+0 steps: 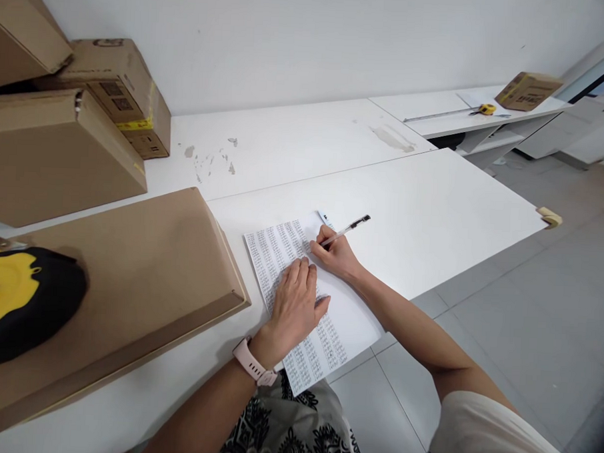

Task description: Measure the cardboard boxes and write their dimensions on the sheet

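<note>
A sheet of paper (358, 316) lies on the white table in front of me, its left part filled with columns of handwriting and its right part blank. My right hand (335, 251) grips a pen (349, 230) with a clear barrel and black end; its tip is hidden by my fingers over the upper part of the sheet. Flat on the written columns rests my left hand (299, 300), fingers stretched out, below and left of the right hand. A pink watch band (253, 363) circles the left wrist. Something with blue print (325, 219) peeks out beneath the sheet's top edge.
A flat cardboard box (130, 259) with a large yellow and black tape measure (33, 301) on it stands at the left. More cartons (50, 142) are stacked behind. Far right are a smaller yellow tape measure (486, 110), another carton (528, 91) and a corner guard (550, 217) on the table's corner.
</note>
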A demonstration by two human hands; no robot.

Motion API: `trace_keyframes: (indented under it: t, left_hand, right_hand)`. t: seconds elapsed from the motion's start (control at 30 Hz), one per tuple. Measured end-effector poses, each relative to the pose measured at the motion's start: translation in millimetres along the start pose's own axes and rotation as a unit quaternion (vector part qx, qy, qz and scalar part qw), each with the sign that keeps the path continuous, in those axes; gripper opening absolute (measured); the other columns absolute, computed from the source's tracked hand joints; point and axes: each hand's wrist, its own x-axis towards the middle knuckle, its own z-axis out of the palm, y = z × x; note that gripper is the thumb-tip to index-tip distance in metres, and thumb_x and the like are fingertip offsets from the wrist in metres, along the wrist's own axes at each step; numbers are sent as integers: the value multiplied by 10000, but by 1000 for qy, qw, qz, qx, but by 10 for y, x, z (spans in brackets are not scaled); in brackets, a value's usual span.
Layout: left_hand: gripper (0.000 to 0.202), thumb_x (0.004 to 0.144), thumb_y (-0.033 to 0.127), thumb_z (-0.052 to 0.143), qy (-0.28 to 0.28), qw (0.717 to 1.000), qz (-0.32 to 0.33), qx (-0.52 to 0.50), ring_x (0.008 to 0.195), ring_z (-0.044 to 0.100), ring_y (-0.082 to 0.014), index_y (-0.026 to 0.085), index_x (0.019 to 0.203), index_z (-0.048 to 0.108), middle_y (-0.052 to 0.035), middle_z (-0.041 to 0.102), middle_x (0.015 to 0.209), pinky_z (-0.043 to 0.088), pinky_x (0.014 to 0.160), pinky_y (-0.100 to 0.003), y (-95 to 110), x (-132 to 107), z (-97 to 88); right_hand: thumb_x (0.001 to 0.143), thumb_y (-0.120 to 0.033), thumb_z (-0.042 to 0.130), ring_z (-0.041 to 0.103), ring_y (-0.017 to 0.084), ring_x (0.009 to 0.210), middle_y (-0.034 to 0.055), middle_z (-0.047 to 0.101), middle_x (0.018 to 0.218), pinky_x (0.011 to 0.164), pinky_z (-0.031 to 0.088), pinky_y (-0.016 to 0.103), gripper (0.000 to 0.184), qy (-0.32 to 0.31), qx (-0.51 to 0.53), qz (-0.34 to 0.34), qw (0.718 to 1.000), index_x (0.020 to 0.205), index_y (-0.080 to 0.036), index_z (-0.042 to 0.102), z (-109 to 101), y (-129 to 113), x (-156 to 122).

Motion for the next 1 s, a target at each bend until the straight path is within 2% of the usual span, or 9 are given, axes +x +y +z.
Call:
trace_keyframes:
  t: [0.3, 0.57, 0.77, 0.9, 1.0]
  left_hand:
    - [560, 959, 418, 569, 8, 1000, 0, 2, 1340, 496, -373, 32, 1361, 508, -249, 568, 1419, 432, 1097, -510, -8, -14, 23]
    - [593, 951, 420, 586, 2, 1000, 0, -1, 1336, 496, -384, -4, 1357, 505, -268, 567, 1411, 426, 1104, -508, -7, -10, 13]
    - [580, 958, 427, 574, -4, 1000, -4, -3, 1348, 492, -378, 23, 1368, 501, -256, 560, 1427, 421, 1109, -508, -2, -11, 9]
    - [608, 948, 417, 594, -6, 1000, -2, -2, 1342, 488, -389, -17, 1363, 498, -276, 557, 1423, 421, 1108, -511, -4, -11, 9]
    - [593, 953, 415, 582, -2, 1000, -2, -4, 1341, 490, -385, 0, 1366, 495, -270, 558, 1422, 422, 1104, -514, -6, -12, 10]
  right_hand:
    - [811, -305, 619, 351, 117, 568, -62, 390, 582, 555, 289, 295, 263, 19, 5, -1, 1000, 667, -237, 411, -14, 3, 9]
    - [819, -313, 618, 357, 115, 567, -62, 395, 589, 556, 295, 293, 261, 16, 0, 2, 1000, 672, -237, 415, -12, 3, 18]
    - [808, -299, 618, 353, 118, 573, -62, 387, 581, 557, 291, 289, 259, 15, 3, 4, 1000, 669, -237, 409, -14, 3, 17]
    - [790, -272, 618, 335, 114, 558, -69, 363, 569, 544, 274, 287, 255, 11, 4, 10, 1000, 661, -238, 401, -22, -8, 14]
    - [786, -269, 617, 340, 113, 557, -69, 369, 572, 546, 276, 288, 248, 15, 3, 12, 1000, 663, -237, 404, -24, -11, 18]
